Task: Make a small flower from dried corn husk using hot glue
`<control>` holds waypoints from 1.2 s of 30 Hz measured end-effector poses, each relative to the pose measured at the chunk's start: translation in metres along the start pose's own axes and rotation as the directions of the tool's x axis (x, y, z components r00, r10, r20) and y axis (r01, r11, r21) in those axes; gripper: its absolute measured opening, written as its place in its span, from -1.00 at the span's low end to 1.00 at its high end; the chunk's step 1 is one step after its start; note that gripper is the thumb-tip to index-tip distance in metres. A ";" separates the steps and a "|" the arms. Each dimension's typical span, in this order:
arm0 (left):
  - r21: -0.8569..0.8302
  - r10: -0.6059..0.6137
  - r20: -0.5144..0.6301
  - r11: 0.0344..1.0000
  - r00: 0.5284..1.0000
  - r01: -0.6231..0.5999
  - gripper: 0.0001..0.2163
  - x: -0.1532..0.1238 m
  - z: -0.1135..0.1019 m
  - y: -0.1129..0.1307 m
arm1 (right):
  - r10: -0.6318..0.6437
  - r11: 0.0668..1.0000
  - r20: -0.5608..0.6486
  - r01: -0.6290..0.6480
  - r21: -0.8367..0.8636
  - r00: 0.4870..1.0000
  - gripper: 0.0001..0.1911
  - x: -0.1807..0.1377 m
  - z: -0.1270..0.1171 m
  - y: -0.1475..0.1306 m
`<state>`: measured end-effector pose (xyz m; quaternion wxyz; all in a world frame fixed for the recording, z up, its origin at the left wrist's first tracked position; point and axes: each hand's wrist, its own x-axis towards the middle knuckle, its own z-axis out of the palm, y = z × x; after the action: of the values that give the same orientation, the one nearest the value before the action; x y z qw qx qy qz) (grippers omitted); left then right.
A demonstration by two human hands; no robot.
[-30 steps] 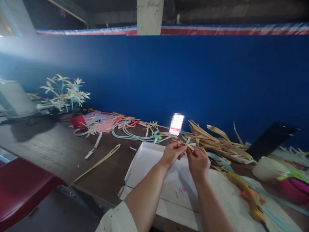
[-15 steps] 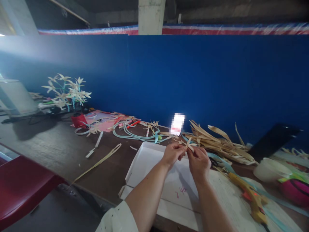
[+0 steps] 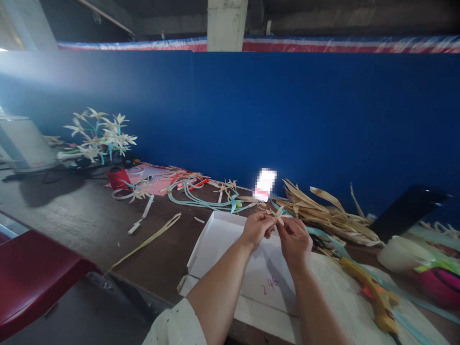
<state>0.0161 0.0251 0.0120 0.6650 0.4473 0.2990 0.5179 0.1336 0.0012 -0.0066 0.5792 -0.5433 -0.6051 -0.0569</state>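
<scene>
A small pale flower with narrow petals, like dried husk, is pinched between my two hands above an open white cardboard box lid. My left hand closes thumb and fingertips on its left side. On the other side, my right hand has its fingers bent and pressed together at the petals. Fingers partly hide the flower's base. Just behind the hands lie dried husk strips in a heap and a light blue cord in loops.
A yellow glue gun lies on paper at the right, near a white cup. A bunch of pale flowers stands at the left rear. A bright phone leans by the blue partition. A red chair is at lower left.
Both hands stay almost in place over the box lid. The right fingers have shifted slightly left, and the flower's petals have turned a little between the fingertips.
</scene>
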 end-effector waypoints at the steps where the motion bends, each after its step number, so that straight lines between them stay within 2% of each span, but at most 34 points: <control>1: 0.001 -0.001 -0.005 1.000 1.000 0.001 -0.72 0.000 0.000 0.000 | 0.004 1.000 0.004 -0.004 0.003 1.000 -0.63 0.000 0.000 0.000; 7: 0.009 -0.014 -0.026 1.000 1.000 0.014 -0.71 0.000 0.000 0.000 | -0.024 1.000 -0.018 0.024 0.018 1.000 -0.66 0.000 0.002 -0.001; 13: 0.054 -0.010 0.020 0.999 1.000 0.008 -0.65 -0.003 0.000 0.002 | -0.001 0.999 -0.006 0.001 0.034 1.000 -0.69 0.001 0.000 -0.003; 19: 0.097 0.009 0.080 0.995 0.997 -0.017 -0.59 -0.004 -0.001 0.003 | 0.131 0.991 0.015 -0.132 0.034 0.991 -0.62 0.001 -0.001 0.000; 23: 0.106 0.023 0.025 0.994 0.999 -0.026 -0.50 -0.003 -0.001 0.005 | 0.209 0.975 0.007 -0.209 0.074 0.978 -0.62 0.001 0.000 0.004; 27: 0.096 0.027 -0.017 0.995 0.999 -0.025 -0.45 -0.002 -0.001 0.006 | 0.190 0.972 0.035 -0.193 0.131 0.981 -0.66 0.000 0.001 0.004; 32: 0.097 0.037 -0.059 0.995 0.998 -0.031 -0.51 0.001 -0.002 0.004 | 0.152 0.979 0.126 -0.167 0.117 0.980 -0.70 -0.002 0.000 0.000; 36: 0.057 0.052 -0.087 0.997 0.995 -0.047 -0.62 0.002 -0.002 0.003 | 0.180 0.959 0.174 -0.212 0.186 0.968 -0.68 -0.003 0.001 0.001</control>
<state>0.0137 0.0273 0.0144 0.6258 0.4493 0.3310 0.5449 0.1328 0.0008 -0.0103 0.5854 -0.5417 -0.5939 0.1054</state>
